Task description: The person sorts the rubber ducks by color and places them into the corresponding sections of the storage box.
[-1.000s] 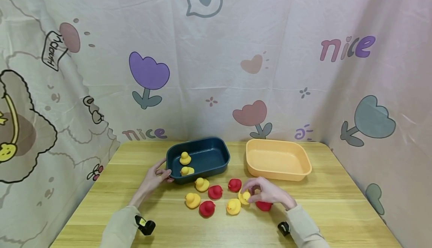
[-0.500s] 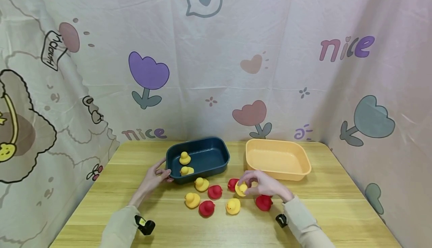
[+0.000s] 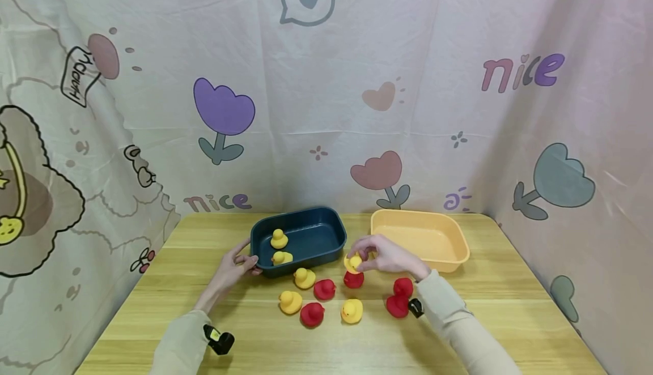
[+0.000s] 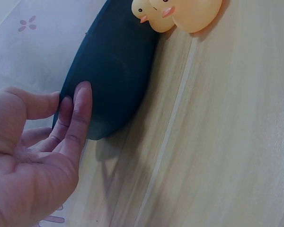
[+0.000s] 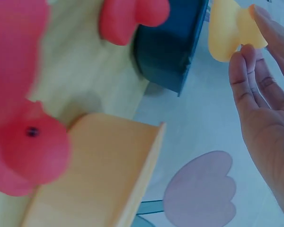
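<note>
Yellow duck (image 3: 352,261) pinched in the right hand (image 3: 384,254), up off the bench (image 3: 510,318) between the blue tub (image 3: 326,253) and the orange tub (image 3: 449,256).

Grip of the right hand: fingertips (image 5: 246,52) clenched lightly on the duck's body, just above a red duck (image 3: 353,279). Left hand (image 3: 232,267) with straight fingers (image 4: 78,118) resting against the blue tub's outer wall, grasping nothing. Probably light, hollow and squashy, somewhat smooth; best taken across the round body, not by the small head. Counted: six yellow ducks, namely one held, two in the blue tub (image 3: 279,239) (image 3: 282,258), three on the bench (image 3: 304,278) (image 3: 290,302) (image 3: 352,311). Five red ducks, all on the bench, the other four at (image 3: 324,289) (image 3: 312,314) (image 3: 403,286) (image 3: 397,306). Two tubs; nothing visible in the orange one.
</note>
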A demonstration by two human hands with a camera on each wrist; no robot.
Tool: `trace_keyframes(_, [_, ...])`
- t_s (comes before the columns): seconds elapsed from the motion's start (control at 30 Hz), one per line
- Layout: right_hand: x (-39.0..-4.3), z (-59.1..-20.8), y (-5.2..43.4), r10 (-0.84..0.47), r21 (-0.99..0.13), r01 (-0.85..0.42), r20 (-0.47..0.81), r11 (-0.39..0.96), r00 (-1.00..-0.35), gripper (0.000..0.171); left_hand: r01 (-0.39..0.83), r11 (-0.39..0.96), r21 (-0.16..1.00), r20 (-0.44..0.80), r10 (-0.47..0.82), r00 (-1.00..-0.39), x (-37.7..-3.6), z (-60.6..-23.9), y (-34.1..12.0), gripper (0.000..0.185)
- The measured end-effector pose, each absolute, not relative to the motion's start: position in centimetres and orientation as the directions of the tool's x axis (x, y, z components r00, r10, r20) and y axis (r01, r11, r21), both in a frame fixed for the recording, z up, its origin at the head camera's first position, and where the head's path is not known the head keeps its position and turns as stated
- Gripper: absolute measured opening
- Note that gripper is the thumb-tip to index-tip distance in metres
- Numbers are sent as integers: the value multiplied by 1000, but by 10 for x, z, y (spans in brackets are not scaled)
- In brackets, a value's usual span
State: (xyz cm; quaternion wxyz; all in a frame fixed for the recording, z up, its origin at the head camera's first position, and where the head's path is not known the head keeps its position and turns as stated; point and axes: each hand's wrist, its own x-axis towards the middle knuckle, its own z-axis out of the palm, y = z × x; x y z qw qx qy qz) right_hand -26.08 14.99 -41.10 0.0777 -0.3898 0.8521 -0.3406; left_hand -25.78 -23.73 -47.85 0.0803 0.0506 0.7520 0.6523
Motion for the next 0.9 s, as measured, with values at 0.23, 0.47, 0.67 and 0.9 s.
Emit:
trace_keyframes(0.23, [-277,-398,138,-719,-622,-638,168,453,-674,25,-33,150,988,-60,178,-982,-258,-479,-237,64])
trace_keyframes(0.47, [-292,-388,123,-716,-580,-690,244,433,-654,24,-24,166,986,-53,174,-983,-258,-478,-237,64])
trace_keyframes(0.67, [-306,-381,109,-718,-541,-733,304,411,-627,25,-17,172,985,-48,177,-983,-257,-476,-237,65])
trace_keyframes(0.9, [-318,-374,90,-659,-570,-666,266,481,-704,26,-5,166,986,-36,188,-982,-256,-475,-238,66])
